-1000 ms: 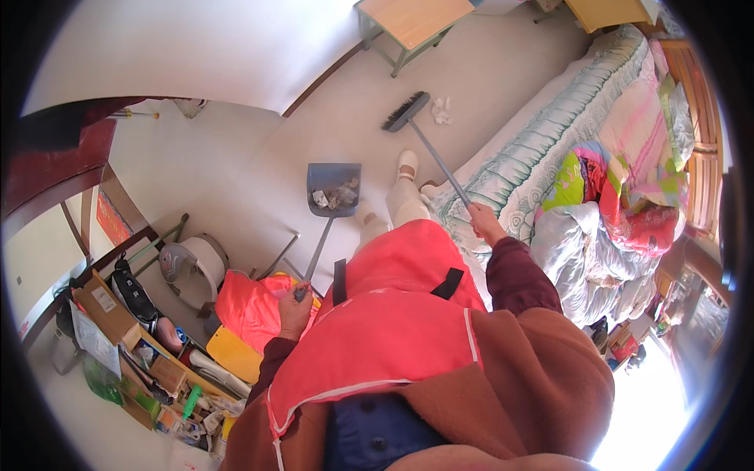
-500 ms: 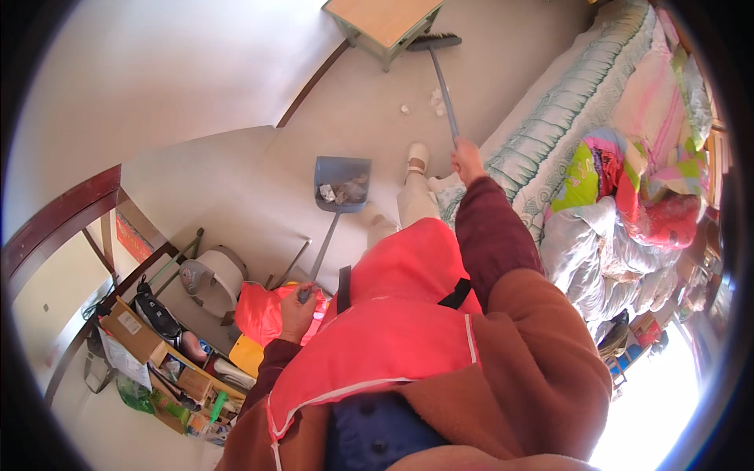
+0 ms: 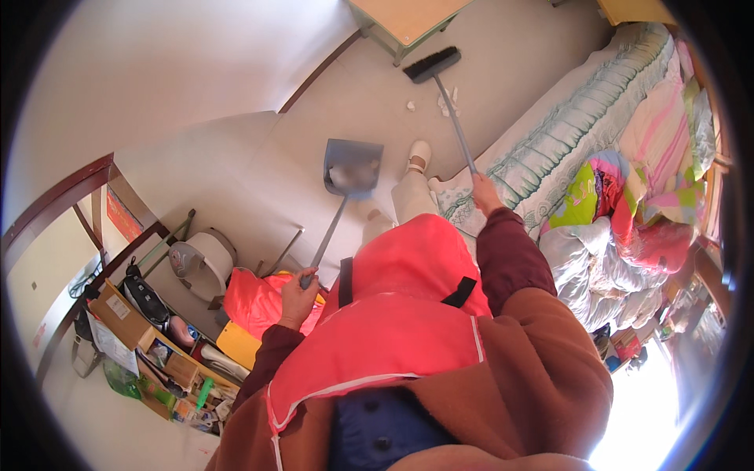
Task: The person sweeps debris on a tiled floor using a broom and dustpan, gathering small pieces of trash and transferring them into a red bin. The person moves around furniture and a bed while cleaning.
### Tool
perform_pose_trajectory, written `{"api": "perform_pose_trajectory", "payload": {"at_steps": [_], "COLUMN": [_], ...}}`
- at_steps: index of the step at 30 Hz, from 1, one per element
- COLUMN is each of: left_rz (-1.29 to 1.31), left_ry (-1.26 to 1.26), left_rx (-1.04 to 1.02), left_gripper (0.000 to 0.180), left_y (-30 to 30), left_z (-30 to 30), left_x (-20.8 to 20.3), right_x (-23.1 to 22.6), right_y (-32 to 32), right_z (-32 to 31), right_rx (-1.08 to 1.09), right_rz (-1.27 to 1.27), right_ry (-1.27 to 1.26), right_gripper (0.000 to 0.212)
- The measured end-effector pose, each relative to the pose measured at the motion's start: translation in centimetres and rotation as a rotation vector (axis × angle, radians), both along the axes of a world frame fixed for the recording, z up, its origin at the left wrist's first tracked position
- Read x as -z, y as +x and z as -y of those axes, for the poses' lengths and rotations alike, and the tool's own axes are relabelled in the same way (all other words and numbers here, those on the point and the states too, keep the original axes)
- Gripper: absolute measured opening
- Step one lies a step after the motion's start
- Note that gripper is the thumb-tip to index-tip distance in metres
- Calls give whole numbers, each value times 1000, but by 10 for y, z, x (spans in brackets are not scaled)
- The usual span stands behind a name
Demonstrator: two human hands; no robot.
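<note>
My right hand (image 3: 488, 193) is wrapped round the grey handle of a broom (image 3: 454, 118). The broom's dark bristle head lies far ahead, close to a small table. My left hand (image 3: 298, 297) grips the end of the long handle of a blue-grey dustpan (image 3: 375, 154), whose pan is in front of my feet and to the left of my shoe. Crumpled pale scraps and grey fluff, blurred, sit in the pan. White paper scraps (image 3: 448, 104) lie on the floor beside the broom handle, and a smaller white piece (image 3: 411, 105) lies left of them.
A wooden-topped table (image 3: 408, 22) stands at the far end. Along the right runs a bed (image 3: 573, 129) with a patterned cover and heaped bedding. To the left are a white and grey chair-like seat (image 3: 206, 265), a red bag (image 3: 255, 302) and boxes of clutter (image 3: 177, 369).
The broom head has come away from the table leg and its bristles have turned more into view. The dustpan appears slightly shifted right and tilted, its contents blurred.
</note>
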State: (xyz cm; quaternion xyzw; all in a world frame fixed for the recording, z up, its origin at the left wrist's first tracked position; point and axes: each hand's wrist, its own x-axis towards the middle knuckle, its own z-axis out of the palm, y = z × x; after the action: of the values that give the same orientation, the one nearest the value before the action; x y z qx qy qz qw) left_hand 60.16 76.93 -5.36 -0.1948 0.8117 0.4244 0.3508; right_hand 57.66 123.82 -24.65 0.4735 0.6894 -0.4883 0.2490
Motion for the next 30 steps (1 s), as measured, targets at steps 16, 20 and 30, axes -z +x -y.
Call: {"api": "perform_pose_trajectory", "payload": {"at_steps": [16,20,30], "left_rz": [48,-21,-59], "left_ry": [53,4,-60], "left_rx": [-99,-38,91], "left_gripper": [20,22,20], "left_y": [7,8,-39], "left_z": [2,0,-10], "left_x": [-7,-2,13], "right_x": [-56,-60,-110], "right_y": [-53,-47,1], "right_z": [-48,-55,-102], "right_rx": [257,296,448], "right_rz": [-132,-137,-182], "right_ry": [-72,-34,-129], "right_gripper": [25,27,21]}}
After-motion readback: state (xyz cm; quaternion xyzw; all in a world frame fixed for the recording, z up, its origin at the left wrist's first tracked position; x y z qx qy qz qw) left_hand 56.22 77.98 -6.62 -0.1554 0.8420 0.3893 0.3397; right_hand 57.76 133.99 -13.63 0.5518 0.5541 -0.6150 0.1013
